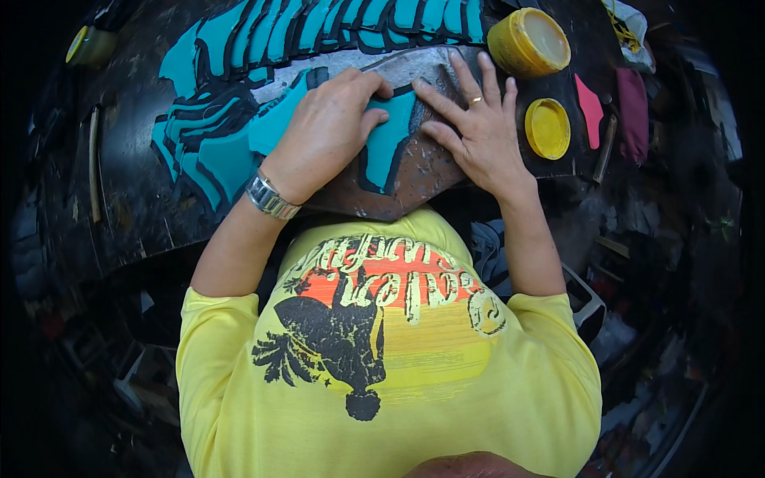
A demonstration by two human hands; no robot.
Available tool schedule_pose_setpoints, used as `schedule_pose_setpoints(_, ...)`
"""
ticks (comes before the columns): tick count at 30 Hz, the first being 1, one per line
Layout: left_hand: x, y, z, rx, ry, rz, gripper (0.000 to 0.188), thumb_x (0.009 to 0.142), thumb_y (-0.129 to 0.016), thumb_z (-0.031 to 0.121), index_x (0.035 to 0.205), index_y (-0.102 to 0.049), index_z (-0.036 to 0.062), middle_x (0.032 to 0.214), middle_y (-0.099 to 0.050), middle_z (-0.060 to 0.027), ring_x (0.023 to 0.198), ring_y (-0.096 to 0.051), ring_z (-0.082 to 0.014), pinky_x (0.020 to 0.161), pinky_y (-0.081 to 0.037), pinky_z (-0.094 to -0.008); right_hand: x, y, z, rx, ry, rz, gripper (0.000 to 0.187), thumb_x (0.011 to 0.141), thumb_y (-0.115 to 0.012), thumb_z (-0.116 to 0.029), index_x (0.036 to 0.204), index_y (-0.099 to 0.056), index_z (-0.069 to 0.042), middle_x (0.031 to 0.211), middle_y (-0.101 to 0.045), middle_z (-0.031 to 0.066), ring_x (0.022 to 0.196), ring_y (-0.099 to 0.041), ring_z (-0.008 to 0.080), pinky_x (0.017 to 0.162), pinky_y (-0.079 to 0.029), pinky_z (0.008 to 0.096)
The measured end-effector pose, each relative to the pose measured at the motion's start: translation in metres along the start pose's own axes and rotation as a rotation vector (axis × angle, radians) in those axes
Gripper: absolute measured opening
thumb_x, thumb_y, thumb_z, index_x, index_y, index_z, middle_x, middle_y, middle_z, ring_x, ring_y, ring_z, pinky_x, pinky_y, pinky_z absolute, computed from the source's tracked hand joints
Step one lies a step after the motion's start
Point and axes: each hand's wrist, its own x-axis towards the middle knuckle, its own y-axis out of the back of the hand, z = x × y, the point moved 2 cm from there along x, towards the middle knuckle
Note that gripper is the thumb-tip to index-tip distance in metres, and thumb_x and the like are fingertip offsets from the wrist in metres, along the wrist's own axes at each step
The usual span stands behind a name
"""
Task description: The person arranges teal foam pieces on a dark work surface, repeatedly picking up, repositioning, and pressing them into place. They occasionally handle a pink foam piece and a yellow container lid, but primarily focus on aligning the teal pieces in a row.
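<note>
A teal cut piece with black borders lies on a worn brown slab in front of me. My left hand, with a metal watch at its wrist, bends over the piece's upper left; its fingers are curled in and the thumb rests on the teal face, at the black edge. My right hand lies with fingers spread across the slab, its index fingertip at the piece's upper right corner. Another teal piece sits partly hidden under my left wrist. What lies beneath my left fingertips is hidden.
Overlapping teal pieces line the back, and a stack of them is at the left. An open yellow tub and its yellow lid stand right, near a pink piece and a hammer. A stick lies far left.
</note>
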Motion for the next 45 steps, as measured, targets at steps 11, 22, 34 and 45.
schedule_pose_setpoints(11,0.005,0.080,-0.015,-0.150,-0.116,0.315,0.022,0.096,-0.065,0.003,0.117,-0.072,0.0049,0.107,-0.072,-0.0082,0.101,-0.068,-0.0180,0.090,-0.053,-0.0298,-0.024,0.041,-0.003,0.753,-0.052,0.185,0.046,0.100,-0.057,-0.052,0.119,-0.078,-0.015,0.150,-0.052,0.0159,0.144,-0.040,0.0358,0.119,-0.024,0.0525)
schedule_pose_setpoints(22,0.040,0.168,-0.204,0.048,0.337,0.139,0.030,0.102,-0.062,0.018,0.129,-0.071,0.0125,0.123,-0.072,-0.0126,0.114,-0.067,-0.0263,0.103,-0.052,-0.0401,-0.014,0.035,0.016,0.728,-0.124,0.382,0.033,0.104,-0.061,-0.028,0.120,-0.075,-0.002,0.130,-0.062,0.0141,0.122,-0.058,0.0261,0.104,-0.043,0.0371)
schedule_pose_setpoints(34,-0.032,0.103,-0.020,0.328,0.049,-0.065,0.051,0.081,-0.083,0.030,0.119,-0.068,0.0001,0.117,-0.065,-0.0165,0.100,-0.067,-0.0364,0.085,-0.053,-0.0437,0.015,0.074,0.110,0.033,-0.326,0.453,0.030,0.105,-0.057,-0.032,0.119,-0.077,-0.017,0.128,-0.065,0.0173,0.124,-0.054,0.0343,0.109,-0.041,0.0430)
schedule_pose_setpoints(45,-0.045,0.076,-0.024,0.313,0.178,-0.046,0.073,0.070,-0.091,0.031,0.130,-0.061,0.0039,0.106,-0.061,-0.0134,0.100,-0.063,-0.0322,0.089,-0.051,-0.0410,0.009,0.075,0.094,-0.350,-0.352,0.430,0.047,0.096,-0.069,-0.041,0.131,-0.068,-0.009,0.136,-0.059,0.0209,0.128,-0.054,0.0370,0.107,-0.041,0.0497)
